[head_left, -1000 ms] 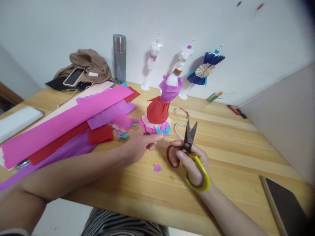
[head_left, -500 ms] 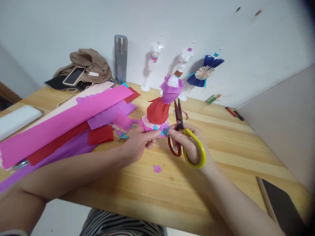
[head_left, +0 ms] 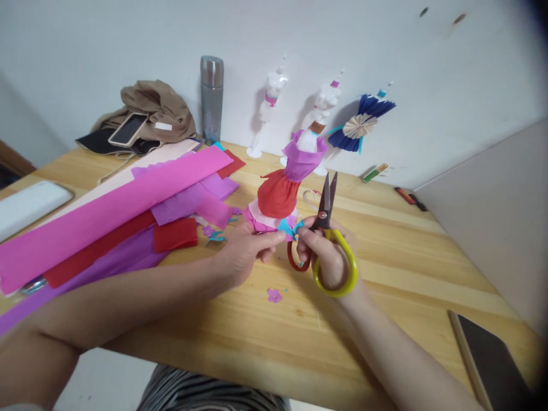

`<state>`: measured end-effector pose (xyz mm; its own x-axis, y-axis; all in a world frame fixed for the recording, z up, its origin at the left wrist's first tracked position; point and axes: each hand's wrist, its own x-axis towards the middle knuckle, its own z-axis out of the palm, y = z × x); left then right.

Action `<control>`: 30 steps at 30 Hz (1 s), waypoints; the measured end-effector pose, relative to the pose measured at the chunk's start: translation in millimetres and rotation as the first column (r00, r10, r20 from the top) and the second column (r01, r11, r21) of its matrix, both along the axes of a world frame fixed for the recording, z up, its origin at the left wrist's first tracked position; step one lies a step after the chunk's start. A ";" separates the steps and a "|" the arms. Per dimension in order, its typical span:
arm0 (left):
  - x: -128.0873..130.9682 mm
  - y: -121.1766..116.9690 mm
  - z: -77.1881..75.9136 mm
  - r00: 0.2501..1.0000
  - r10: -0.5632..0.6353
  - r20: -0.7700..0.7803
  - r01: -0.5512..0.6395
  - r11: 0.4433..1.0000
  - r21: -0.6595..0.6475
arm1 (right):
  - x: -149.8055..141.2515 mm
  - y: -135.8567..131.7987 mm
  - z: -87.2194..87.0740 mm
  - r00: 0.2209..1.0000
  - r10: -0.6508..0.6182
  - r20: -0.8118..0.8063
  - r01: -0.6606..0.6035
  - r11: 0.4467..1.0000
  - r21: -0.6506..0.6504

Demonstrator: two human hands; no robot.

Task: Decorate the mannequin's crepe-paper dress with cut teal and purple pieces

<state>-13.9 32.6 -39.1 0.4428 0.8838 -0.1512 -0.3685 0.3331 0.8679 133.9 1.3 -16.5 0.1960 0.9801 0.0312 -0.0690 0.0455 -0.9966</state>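
A small blue paper cutout [head_left: 287, 228] is stretched between my hands in front of the dressed figure. My left hand [head_left: 246, 251] pinches one side of it between thumb and fingers. With thumb and fingertip, my right hand [head_left: 329, 251] touches the other side. That same hand carries scissors [head_left: 326, 208] with one red and one yellow handle loop, blades pointing up and slightly parted. Just behind stands a mannequin figure in a purple paper top [head_left: 302, 160] and a gathered red paper skirt [head_left: 278, 194], with pink layers at the hem. A purple paper flower [head_left: 274, 295] lies in front.
Pink, red and purple paper sheets [head_left: 124, 211] cover the left side. Behind them are a brown cloth [head_left: 158, 108], a phone [head_left: 128, 130] and a flask [head_left: 212, 100]. White mannequins and a blue paper dress [head_left: 362, 123] line the wall. A dark tablet-like object [head_left: 492, 359] lies front right.
My right hand has moved left and up with the scissors to meet my left hand at the blue cutout. The cutout has shifted into plain view between my fingers.
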 end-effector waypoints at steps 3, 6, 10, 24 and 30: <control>-1.0 0.5 -2.0 1.000 -0.027 -0.003 0.027 0.999 0.017 | -3.1 0.1 -2.1 1.000 -0.014 0.004 0.014 0.998 0.058; -0.9 0.5 -3.9 0.999 -0.040 0.001 0.040 0.999 0.033 | -2.2 3.2 -4.7 0.999 -0.017 0.040 0.013 0.995 0.103; -0.3 -0.1 -5.8 0.999 -0.049 0.005 0.049 0.998 0.028 | 5.9 8.8 -9.9 0.986 -0.087 0.139 0.071 0.991 0.116; -3.9 -2.3 -2.3 0.999 -0.046 -0.002 0.046 0.998 -0.046 | 33.7 -27.9 -7.6 0.959 0.050 0.281 -0.088 0.988 0.127; -7.0 0.7 5.6 0.992 -0.039 0.122 0.057 0.987 -0.147 | 62.4 -46.0 -27.8 0.818 0.554 0.156 -0.541 0.832 -0.119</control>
